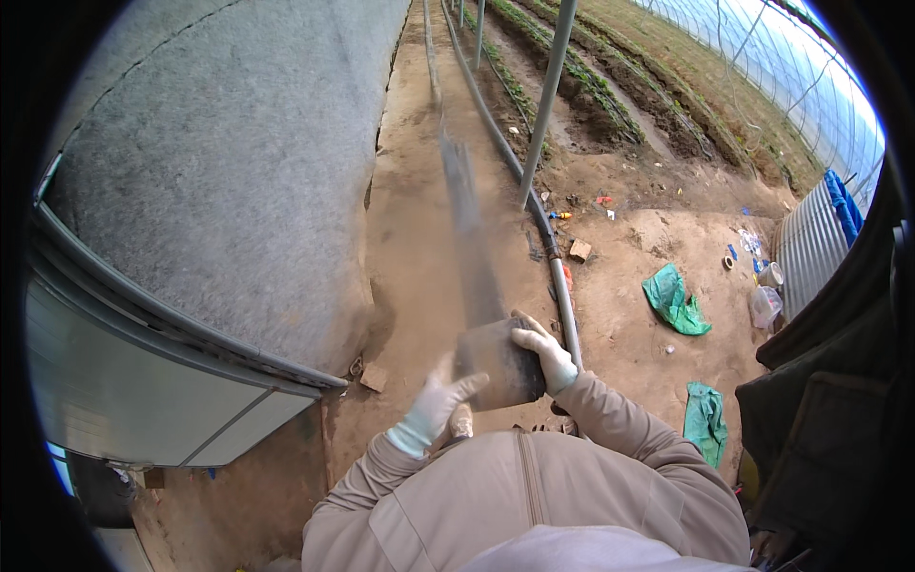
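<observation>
Head view: your right hand (547,355) grips the dark roll (498,364) at its right edge; your left hand (440,396) is spread beside its left edge, contact unclear. From the roll, between both hands, a blurred dark strip (474,248) stretches lengthwise away from you above the dirt path (405,229).

Soft daylight, blurred dark strip (480,281), bowed edges
</observation>
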{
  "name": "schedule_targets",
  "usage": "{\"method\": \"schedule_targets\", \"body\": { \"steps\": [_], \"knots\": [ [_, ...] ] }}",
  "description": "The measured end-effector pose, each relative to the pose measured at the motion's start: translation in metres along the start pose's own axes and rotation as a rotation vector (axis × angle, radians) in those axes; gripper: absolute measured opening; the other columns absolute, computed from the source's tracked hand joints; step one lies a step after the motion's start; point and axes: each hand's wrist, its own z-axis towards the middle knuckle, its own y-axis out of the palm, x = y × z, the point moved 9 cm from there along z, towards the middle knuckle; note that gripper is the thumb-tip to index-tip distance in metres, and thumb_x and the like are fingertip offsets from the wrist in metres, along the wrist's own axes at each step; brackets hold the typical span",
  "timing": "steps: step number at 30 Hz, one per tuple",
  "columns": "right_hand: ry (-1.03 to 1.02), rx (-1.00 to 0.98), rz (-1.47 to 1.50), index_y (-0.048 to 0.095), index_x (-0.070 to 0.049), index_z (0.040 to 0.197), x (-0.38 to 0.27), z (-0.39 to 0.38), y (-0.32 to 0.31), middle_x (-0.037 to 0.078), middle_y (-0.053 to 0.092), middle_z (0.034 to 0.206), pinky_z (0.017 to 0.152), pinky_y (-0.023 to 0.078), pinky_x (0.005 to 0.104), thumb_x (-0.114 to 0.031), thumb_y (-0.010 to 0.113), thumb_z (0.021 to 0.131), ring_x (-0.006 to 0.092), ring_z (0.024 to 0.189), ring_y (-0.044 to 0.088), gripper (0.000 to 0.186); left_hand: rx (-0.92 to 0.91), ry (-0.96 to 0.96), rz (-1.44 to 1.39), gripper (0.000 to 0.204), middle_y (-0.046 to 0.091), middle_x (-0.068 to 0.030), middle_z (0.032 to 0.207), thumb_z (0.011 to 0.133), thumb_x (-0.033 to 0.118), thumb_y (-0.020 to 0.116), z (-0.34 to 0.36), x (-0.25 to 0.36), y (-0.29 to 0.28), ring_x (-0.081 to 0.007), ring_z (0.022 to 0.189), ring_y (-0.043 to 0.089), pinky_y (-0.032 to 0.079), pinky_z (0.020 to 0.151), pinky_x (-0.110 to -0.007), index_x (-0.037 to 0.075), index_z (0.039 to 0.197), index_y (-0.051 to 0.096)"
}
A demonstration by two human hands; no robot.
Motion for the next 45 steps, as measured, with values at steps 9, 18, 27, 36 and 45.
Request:
{"method": "schedule_targets", "body": {
  "steps": [9, 18, 27, 36, 45],
  "knots": [
    [0.434, 0.119, 0.297, 0.055, -0.005, 0.130, 0.037, 0.030, 0.005, 0.011, 0.064, 0.119, 0.090, 0.052, 0.0388, -0.045, 0.057, 0.093, 0.0231, 0.103, 0.064, 0.055, 0.041, 0.981, 1.204, 0.113, 0.028, -0.0328, 0.146, 0.068, 0.048, 0.079, 0.030, 0.010, -0.008, -0.0493, 0.133, 0.032, 0.025, 0.108, -0.060, -0.001, 0.149, 0.018],
    [0.410, -0.066, 0.288, 0.049, -0.006, 0.137, -0.009, 0.041, 0.031, 0.010, 0.058, 0.132, 0.098, 0.047, 0.0356, -0.048, 0.052, 0.096, 0.0206, 0.116, 0.058, 0.058, -0.245, 1.318, 0.958, 0.121, 0.021, -0.0283, 0.153, 0.063, 0.038, 0.087, 0.039, 0.084, -0.002, -0.0513, 0.138, 0.025, 0.025, 0.111, -0.059, 0.010, 0.153, 0.012],
    [0.152, -0.332, 0.223, 0.042, 0.002, 0.141, -0.041, 0.065, 0.041, 0.010, 0.049, 0.142, 0.110, 0.037, 0.0308, -0.037, 0.039, 0.105, 0.0189, 0.127, 0.049, 0.053, -0.071, 1.381, 0.903, 0.092, 0.041, -0.0254, 0.134, 0.065, 0.030, 0.088, 0.038, 0.112, -0.010, -0.0409, 0.120, 0.048, 0.038, 0.103, -0.056, 0.008, 0.135, 0.032],
    [-0.465, 0.018, -0.337, 0.042, 0.001, 0.142, -0.072, 0.071, 0.033, 0.014, 0.048, 0.142, 0.108, 0.036, 0.0332, -0.027, 0.038, 0.105, 0.0244, 0.130, 0.047, 0.047, 0.325, 1.140, 0.516, 0.079, 0.049, -0.0127, 0.125, 0.071, 0.022, 0.086, 0.044, 0.116, -0.041, -0.0255, 0.113, 0.052, 0.044, 0.098, -0.039, 0.003, 0.132, 0.039],
    [-0.760, -0.064, -0.685, 0.026, 0.001, 0.149, -0.082, 0.044, 0.069, 0.018, 0.037, 0.148, 0.113, 0.031, 0.0410, -0.040, 0.080, 0.078, 0.0281, 0.138, 0.036, 0.098, 0.418, 0.838, 0.008, 0.022, 0.060, -0.0008, 0.102, 0.088, 0.004, 0.069, 0.054, 0.106, -0.075, -0.0079, 0.090, 0.055, 0.048, 0.080, -0.026, 0.004, 0.107, 0.058]
  ]
}}
